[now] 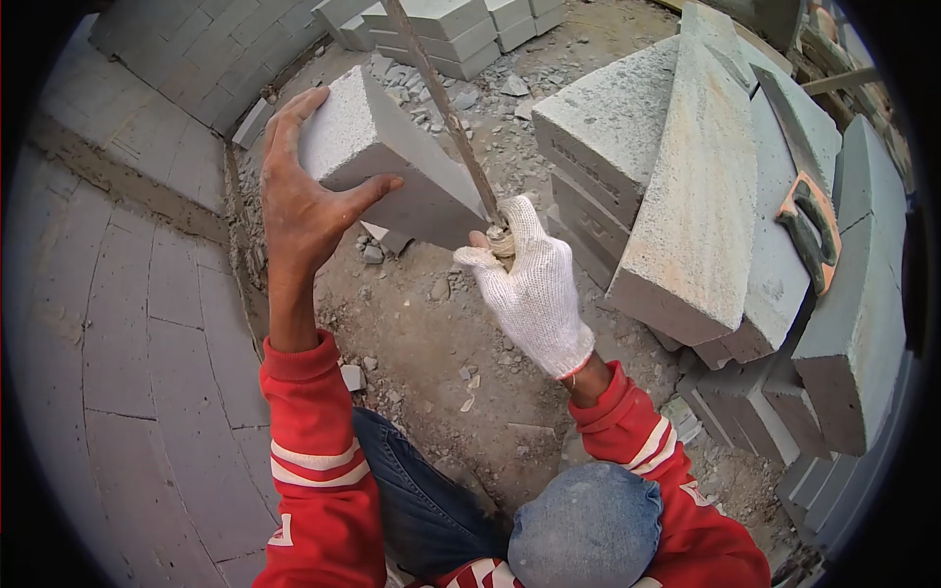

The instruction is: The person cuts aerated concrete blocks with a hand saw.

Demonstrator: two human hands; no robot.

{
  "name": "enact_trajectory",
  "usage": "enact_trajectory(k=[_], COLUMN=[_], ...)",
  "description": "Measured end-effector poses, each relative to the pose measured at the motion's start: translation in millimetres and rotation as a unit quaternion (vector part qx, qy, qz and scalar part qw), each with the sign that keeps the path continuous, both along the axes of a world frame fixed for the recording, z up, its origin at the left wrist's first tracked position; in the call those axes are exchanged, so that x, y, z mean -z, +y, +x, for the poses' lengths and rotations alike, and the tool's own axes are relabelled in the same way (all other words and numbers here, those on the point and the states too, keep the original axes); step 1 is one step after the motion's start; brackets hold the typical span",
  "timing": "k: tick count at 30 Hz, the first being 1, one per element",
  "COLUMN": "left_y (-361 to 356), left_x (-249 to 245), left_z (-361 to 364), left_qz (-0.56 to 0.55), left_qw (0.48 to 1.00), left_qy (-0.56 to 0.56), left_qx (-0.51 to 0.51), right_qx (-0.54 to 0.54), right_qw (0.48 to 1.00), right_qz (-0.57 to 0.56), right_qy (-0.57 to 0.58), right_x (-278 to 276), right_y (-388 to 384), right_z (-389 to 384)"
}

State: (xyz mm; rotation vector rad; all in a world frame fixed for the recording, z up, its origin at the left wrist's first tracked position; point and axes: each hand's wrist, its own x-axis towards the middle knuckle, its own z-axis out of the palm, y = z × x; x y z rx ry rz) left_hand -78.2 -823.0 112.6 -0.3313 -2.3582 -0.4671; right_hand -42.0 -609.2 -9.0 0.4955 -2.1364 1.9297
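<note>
A light grey concrete block (pixel 402 181) is tilted up in front of me. My left hand (pixel 304 186), bare, grips its near upper end, fingers over the far left edge and thumb along the face towards me. My right hand (pixel 529 279) wears a white knitted glove with a red-edged cuff. Its fingers are closed around the wrapped grip of a long, narrow, rusty bar (pixel 441 103). The bar slants up and left past the block's right side, out of the top of the view. Glove and fingers hide part of the grip.
Stacked concrete blocks (pixel 686 196) rise close on my right, with an orange-and-black-handled handsaw (pixel 812 230) lying on them. More blocks (pixel 441 29) stand at the back. A block wall (pixel 127 323) runs along my left. Rubble (pixel 461 98) litters the dirt floor (pixel 421 333).
</note>
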Motion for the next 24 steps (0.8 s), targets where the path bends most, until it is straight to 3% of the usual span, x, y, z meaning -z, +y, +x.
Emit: enact_trajectory(k=[1,3,5,6,10,12,15,17,19,20,24], left_y=[-2,-4,0,3,1,3,4,2,5,5,-1], left_x=[1,3,3,3,0,2,1,2,3,3,2], left_z=[-1,-2,0,1,4,3,5,5,3,3,3], left_qz=[0.001,-0.035,-0.021,-0.012,0.024,0.010,-0.005,-0.002,0.002,0.008,0.028], left_qw=[1.000,0.999,1.000,1.000,1.000,1.000,1.000,1.000,0.999,1.000,0.999], left_qy=[-0.001,0.028,0.020,0.011,-0.015,0.005,0.004,0.004,0.010,0.009,-0.005], left_qx=[-0.004,0.003,-0.004,-0.008,0.006,0.016,0.013,0.018,0.031,0.025,0.026], right_qx=[0.037,0.035,-0.026,0.009,0.003,-0.011,0.028,0.041,-0.003,0.015,-0.017], right_qw=[0.998,0.999,0.998,0.997,0.992,1.000,0.998,0.998,0.997,0.999,0.996], right_qz=[-0.008,-0.008,-0.002,0.069,0.121,0.005,-0.056,-0.052,0.035,0.045,0.080], right_qy=[0.047,0.028,-0.058,-0.022,0.022,-0.028,0.006,0.016,-0.066,-0.022,-0.037], right_x=[-12,-7,33,56,52,27,-16,2,30,64,23], right_y=[1,-3,-18,-23,-5,0,4,-3,-14,-23,-4], right_z=[0,1,-5,-12,-15,-6,5,0,-5,-19,-8])
